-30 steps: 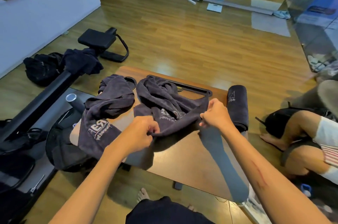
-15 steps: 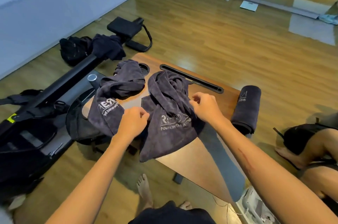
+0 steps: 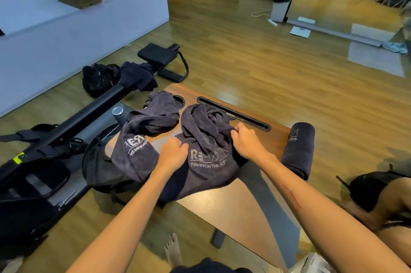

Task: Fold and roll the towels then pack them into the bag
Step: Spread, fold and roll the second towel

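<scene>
On a low wooden tabletop (image 3: 233, 210) in a wood-floored room, a person's two hands work a crumpled dark grey towel (image 3: 206, 150) printed with white lettering. The left hand (image 3: 174, 154) has its grip closed on the towel's left edge, fingers curled into the cloth; the right hand (image 3: 246, 141) has its grip closed on a bunched fold at the towel's right side. The towel's near edge hangs over the front of the tabletop. Just to its left lies a second crumpled towel (image 3: 144, 137), draped off the tabletop's left end. At the right end, apart from both hands, rests a rolled towel (image 3: 299, 150). A black bag (image 3: 100, 79) sits on the floor to the far left, beside a rowing machine (image 3: 73, 121).
</scene>
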